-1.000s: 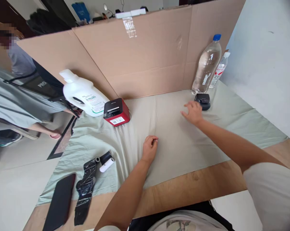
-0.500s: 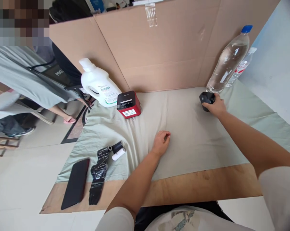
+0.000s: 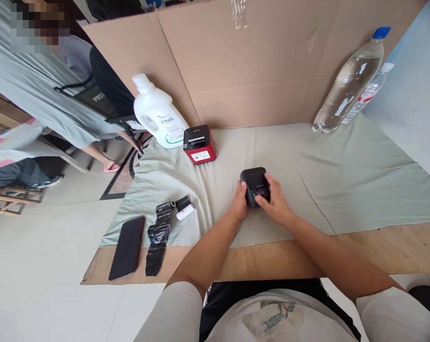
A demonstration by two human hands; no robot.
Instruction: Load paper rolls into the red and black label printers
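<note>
Between my two hands is a small black portable printer (image 3: 254, 178), a rounded box with a button panel on its near part. My left hand (image 3: 239, 202) is closed against its left side. My right hand (image 3: 278, 203) grips the right side, its thumb over the buttons and its fingers at the far right corner. A red and black printer (image 3: 200, 146) with a white label stands farther back to the left. Left of my left forearm lie a small white roll (image 3: 185, 212), a black roll (image 3: 182, 202) and a crumpled black strip (image 3: 159, 232).
A black phone (image 3: 127, 248) lies at the table's left front. A white jug (image 3: 161, 116) stands by the cardboard wall (image 3: 250, 71). Two clear bottles, one large (image 3: 352, 80) and one smaller (image 3: 367, 95), stand back right. A person (image 3: 75, 61) is beyond the left side.
My right hand has brought the black portable printer from beside the bottles to the middle front. My left hand has closed on its left side. The view has shifted slightly.
</note>
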